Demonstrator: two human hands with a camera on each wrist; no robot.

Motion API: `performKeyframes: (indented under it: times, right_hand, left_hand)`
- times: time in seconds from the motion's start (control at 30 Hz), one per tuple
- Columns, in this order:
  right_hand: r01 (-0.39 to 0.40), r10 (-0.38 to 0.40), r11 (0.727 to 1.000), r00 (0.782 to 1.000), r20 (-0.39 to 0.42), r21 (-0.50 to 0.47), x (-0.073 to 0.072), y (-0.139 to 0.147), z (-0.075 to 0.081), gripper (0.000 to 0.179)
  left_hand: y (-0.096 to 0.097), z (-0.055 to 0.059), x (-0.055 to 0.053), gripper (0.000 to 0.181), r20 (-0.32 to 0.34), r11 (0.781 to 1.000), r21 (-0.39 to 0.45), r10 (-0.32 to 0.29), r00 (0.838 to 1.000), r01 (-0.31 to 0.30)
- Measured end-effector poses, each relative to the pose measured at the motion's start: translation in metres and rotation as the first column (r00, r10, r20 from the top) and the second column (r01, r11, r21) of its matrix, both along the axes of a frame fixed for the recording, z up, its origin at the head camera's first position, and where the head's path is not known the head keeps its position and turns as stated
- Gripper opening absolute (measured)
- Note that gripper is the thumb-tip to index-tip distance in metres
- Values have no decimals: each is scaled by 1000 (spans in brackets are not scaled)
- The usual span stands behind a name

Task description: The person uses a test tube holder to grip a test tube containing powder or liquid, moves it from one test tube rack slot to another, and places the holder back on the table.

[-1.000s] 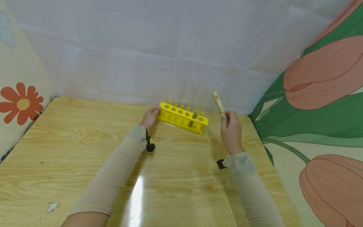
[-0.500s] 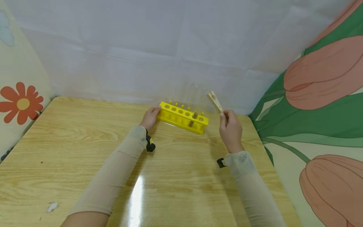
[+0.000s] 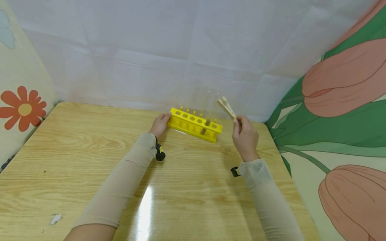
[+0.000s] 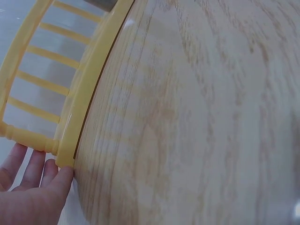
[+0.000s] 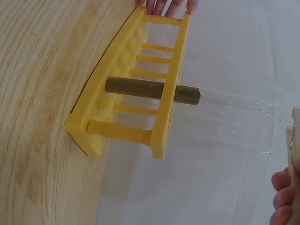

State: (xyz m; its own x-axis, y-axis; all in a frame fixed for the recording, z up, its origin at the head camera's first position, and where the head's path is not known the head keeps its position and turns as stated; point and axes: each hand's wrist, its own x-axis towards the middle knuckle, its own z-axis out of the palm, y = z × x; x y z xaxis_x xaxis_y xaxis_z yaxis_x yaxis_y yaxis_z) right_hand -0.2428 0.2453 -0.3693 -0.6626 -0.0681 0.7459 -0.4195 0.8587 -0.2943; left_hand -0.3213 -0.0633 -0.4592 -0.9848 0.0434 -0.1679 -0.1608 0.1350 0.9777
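Note:
At the left end of a yellow test tube rack (image 3: 195, 132), my left hand (image 3: 159, 125) grips the end; in the left wrist view its fingers lie against the end post (image 4: 33, 138) and base. Clear test tubes (image 5: 248, 124) stand in the rack, faint against the white backdrop. One test tube (image 5: 136, 88) near the right end has a dark olive-brown filling in its lower part. My right hand (image 3: 245, 139) holds a wooden test tube clamp (image 3: 227, 107) by its lower end, just right of the tubes. The clamp's tips stand slightly apart, pointing up and left.
The rack stands near the back edge of a wood-grain table (image 3: 187, 187). Behind it hangs a white sheet (image 3: 135, 67). A flower-patterned panel (image 3: 346, 134) borders the right side, and another panel (image 3: 27, 73) the left.
The right hand has moved slightly left and up, bringing the clamp nearer the tubes. The clamp has turned and its tips have spread apart. The left hand and rack stay in place.

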Motion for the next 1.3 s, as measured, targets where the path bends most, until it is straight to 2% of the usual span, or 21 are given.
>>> performKeyframes:
  times: [0.17,0.4,0.8,1.3]
  right_hand:
    - [10,-10,1000,1000,-15,20,0,0,0,17]
    - [19,-17,999,999,-44,50,0,-2,2,17]
    - [10,-6,995,999,-42,95,-2,-5,9,18]
    - [-2,7,989,999,-38,149,-7,-6,9,15]
  left_hand:
    - [0,2,2,64,-5,1000,-11,6,1000,-6]
    - [1,1,1,62,1,1000,29,8,1000,-8]
    - [1,-1,0,62,-7,999,33,18,1000,-18]
    - [0,0,-1,61,-12,999,29,14,1000,-14]
